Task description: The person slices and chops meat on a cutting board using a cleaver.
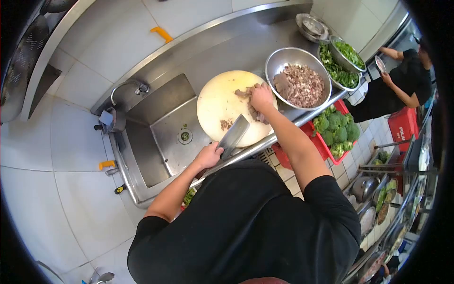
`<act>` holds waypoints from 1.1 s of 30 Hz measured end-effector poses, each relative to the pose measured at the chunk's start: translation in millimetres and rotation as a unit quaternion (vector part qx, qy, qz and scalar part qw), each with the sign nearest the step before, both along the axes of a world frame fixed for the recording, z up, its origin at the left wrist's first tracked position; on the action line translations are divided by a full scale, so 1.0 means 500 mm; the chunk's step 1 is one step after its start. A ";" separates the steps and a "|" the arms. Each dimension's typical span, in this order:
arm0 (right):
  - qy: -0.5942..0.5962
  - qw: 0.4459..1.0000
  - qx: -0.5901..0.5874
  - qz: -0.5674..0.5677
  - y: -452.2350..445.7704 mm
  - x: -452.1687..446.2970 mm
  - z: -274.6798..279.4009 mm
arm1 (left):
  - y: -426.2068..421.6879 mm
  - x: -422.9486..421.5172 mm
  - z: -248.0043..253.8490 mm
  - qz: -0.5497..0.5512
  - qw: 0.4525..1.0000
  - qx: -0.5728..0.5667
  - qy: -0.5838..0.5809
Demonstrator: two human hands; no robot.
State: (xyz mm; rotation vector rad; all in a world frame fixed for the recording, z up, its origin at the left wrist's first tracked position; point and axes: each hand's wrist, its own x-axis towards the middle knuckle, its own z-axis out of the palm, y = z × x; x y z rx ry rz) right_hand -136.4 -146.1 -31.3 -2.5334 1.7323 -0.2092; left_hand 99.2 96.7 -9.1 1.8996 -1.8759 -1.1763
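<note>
My left hand [209, 155] is wrapped round the handle of a cleaver [233, 136], whose broad blade is over the near part of a round cutting board [215, 99]. On the board's right side my right hand [263, 98] presses down on dark pieces of meat [244, 93], fingers curled over them. Small chopped bits of meat [226, 124] lie left of the blade. Right of the board stands a steel bowl [273, 61] filled with chopped meat [305, 85], with a larger slab at its left side.
A steel sink [158, 120] with a tap [127, 87] is at the left. Bowls of leafy greens [347, 53] stand at the far right, above a red crate [338, 158] of broccoli [336, 128]. Another person [395, 80] stands at right.
</note>
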 end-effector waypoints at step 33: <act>-0.268 0.945 -0.012 0.186 0.295 0.021 -0.066 | -0.050 0.015 0.090 0.019 0.986 0.039 -0.160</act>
